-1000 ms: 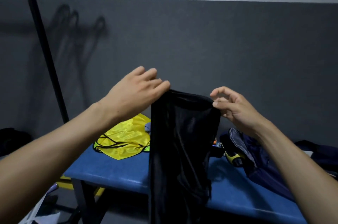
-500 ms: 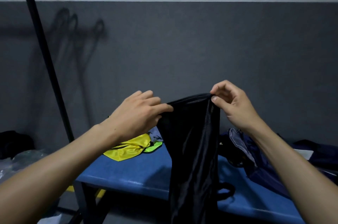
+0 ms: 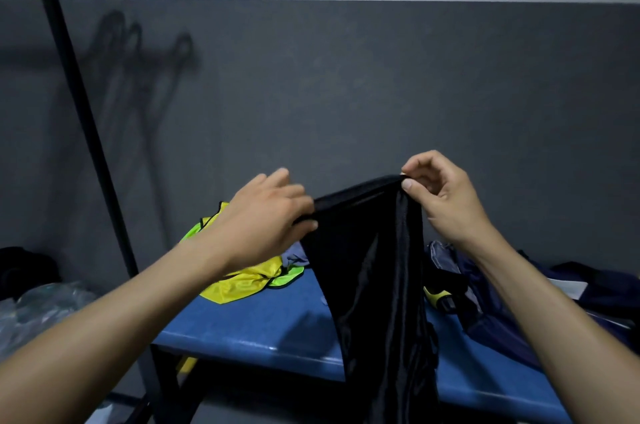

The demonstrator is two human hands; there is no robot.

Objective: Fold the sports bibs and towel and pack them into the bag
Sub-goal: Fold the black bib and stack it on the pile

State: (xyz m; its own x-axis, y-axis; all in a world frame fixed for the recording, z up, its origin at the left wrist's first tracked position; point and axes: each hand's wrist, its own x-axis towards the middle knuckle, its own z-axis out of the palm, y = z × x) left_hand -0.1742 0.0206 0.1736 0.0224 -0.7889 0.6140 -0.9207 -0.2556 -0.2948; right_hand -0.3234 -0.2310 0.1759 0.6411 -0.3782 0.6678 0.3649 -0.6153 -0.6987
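Above the bench (image 3: pixel 249 330), both hands hold a black bib (image 3: pixel 377 285) up by its top edge. Left hand (image 3: pixel 263 226) grips one corner, though blurred; right hand (image 3: pixel 440 195) pinches the other between thumb and forefinger.

Dim indoor scene with soft, cool light falling from above and in front. Hanger-shaped shadows spread across the grey wall (image 3: pixel 346 94) at left. The left hand (image 3: pixel 266 219) is smeared by motion blur at its fingertips. The black fabric (image 3: pixel 377 285) shows faint sheen. Wide-angle distortion tilts the black pole (image 3: pixel 79 105) and stretches the forearms near the corners.
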